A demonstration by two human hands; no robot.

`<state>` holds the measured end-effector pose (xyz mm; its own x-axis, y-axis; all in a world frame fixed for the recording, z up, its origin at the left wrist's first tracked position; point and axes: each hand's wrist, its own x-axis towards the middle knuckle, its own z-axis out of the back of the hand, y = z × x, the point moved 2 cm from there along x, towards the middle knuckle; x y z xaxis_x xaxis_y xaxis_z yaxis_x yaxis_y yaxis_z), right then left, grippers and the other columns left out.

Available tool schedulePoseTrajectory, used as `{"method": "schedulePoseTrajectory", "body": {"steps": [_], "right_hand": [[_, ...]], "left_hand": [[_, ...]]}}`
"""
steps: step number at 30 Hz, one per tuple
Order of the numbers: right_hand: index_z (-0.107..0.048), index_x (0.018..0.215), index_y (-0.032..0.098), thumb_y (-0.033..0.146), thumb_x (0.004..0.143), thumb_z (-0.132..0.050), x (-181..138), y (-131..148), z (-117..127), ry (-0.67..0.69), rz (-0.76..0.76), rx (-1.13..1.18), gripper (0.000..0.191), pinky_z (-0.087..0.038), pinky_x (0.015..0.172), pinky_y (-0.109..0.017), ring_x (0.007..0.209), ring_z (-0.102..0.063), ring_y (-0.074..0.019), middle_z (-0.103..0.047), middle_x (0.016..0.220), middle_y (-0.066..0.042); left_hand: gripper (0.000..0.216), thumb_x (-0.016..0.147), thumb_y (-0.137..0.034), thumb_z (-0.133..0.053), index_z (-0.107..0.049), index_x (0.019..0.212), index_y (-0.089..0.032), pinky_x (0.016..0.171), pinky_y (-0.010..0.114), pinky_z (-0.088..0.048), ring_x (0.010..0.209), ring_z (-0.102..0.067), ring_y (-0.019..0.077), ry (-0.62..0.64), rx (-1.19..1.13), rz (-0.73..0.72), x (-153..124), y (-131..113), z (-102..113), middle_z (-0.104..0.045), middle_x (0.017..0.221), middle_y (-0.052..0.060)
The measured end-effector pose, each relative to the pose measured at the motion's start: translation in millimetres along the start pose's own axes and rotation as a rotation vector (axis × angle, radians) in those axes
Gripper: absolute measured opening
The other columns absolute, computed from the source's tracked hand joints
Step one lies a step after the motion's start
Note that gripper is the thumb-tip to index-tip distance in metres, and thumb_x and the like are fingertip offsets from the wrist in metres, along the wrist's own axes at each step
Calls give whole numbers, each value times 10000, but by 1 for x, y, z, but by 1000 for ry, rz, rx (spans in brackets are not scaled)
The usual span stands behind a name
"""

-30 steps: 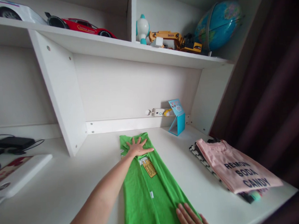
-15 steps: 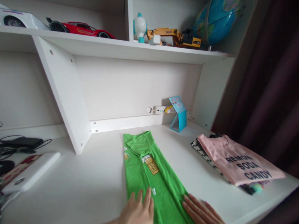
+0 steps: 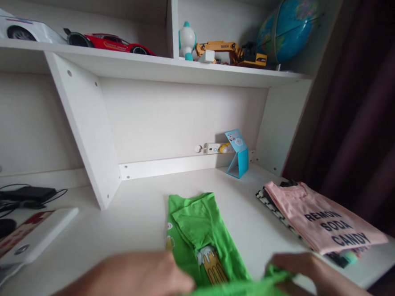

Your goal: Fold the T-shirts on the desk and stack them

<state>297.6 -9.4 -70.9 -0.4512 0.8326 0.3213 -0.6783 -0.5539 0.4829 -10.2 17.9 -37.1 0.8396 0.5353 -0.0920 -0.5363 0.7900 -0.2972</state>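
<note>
Spreading out beyond the grip and to both sides of it, the white desk carried the work. Next in size came the green shirt, its far part lying flat ahead of the grip and its near end raised between the two hands. The step in hand, as I judged it, was lifting that near end as one band; the next move seemed to call for both hands to act together, with the band level and the layers beneath undisturbed.

The shirt's long axis ran from the grip away toward the back of the desk, slanting a little to the left at its far end, while the raised band crossed it from hand to hand. I could not tell which end was the hem.

Right of the grip, well apart from it, lay a folded pink shirt on other clothes. The left hand had its fingers closed on the band's left end, and the right hand pinched a bunched bit at the other (both were blurred, so the exact finger placing was hard to read). Smallest was the mug print, just beyond the band, its foamy top pointing away from the grip.
</note>
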Motion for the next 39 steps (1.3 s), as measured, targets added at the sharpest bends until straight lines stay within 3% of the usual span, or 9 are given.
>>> {"method": "schedulePoseTrajectory", "body": {"steps": [4,8,12,20,24,27,34,37,39], "right_hand": [[-581,819,147,370,803,-553,118,-44,-3,39,-166,224,225,-384,501,-189,578,-498,-99,-529,619,27],[-545,783,121,307,831,-550,205,-94,-55,79,-286,201,193,-384,473,-183,528,-477,-65,-506,611,46],[-570,826,117,327,859,-540,225,-127,-92,149,-335,110,215,-473,575,-231,623,-549,-78,-573,744,19],[-559,1039,141,323,858,-541,230,-145,-94,158,-332,-65,257,-471,807,-374,926,-561,-165,-574,1042,-50],[-571,1005,135,330,860,-538,229,-134,-101,183,-344,-103,245,-486,768,-348,881,-573,-155,-584,1008,-41],[-586,919,126,334,852,-547,230,-118,-84,131,-302,-102,221,-490,708,-311,786,-579,-131,-598,904,-17],[-531,931,161,290,806,-534,193,-45,18,-308,-40,-25,179,-427,754,-251,836,-554,-147,-600,894,-27],[-536,943,174,262,814,-505,145,-3,36,-409,108,-29,159,-421,748,-244,836,-547,-148,-587,927,-45],[-563,976,185,271,804,-542,117,15,33,-220,155,-10,193,-428,746,-243,848,-558,-155,-595,948,-49]], "left_hand": [[371,740,-495,-570,-522,637,-142,468,194,-288,495,-369,76,-23,-473,175,55,100,61,-412,552,-41],[481,572,-567,-681,-574,761,-137,540,217,-356,575,-447,101,-122,-861,516,90,190,27,-487,622,-26],[521,452,-460,-765,-611,834,-142,574,236,-382,649,-507,129,-137,-927,546,91,224,-6,-584,754,6],[292,581,-354,-669,-597,770,-144,694,262,-397,782,-531,184,-345,-378,431,96,236,-3,-598,830,37],[375,642,-285,-614,-561,992,-163,745,266,-409,875,-547,197,-393,-260,470,105,237,-25,-607,970,58],[272,668,-279,-582,-605,911,-159,721,260,-414,813,-565,192,-360,-201,464,104,227,-15,-632,877,41],[306,769,-331,-504,-566,1028,-179,721,224,-408,848,-551,165,-756,-163,234,67,138,84,-607,1017,38],[269,791,-266,-471,-557,1038,-203,796,227,-388,906,-544,166,-698,-131,190,43,100,94,-606,1018,17],[345,775,-224,-479,-538,1114,-242,829,241,-387,932,-553,177,-526,-144,209,30,89,81,-615,1030,5]]}}
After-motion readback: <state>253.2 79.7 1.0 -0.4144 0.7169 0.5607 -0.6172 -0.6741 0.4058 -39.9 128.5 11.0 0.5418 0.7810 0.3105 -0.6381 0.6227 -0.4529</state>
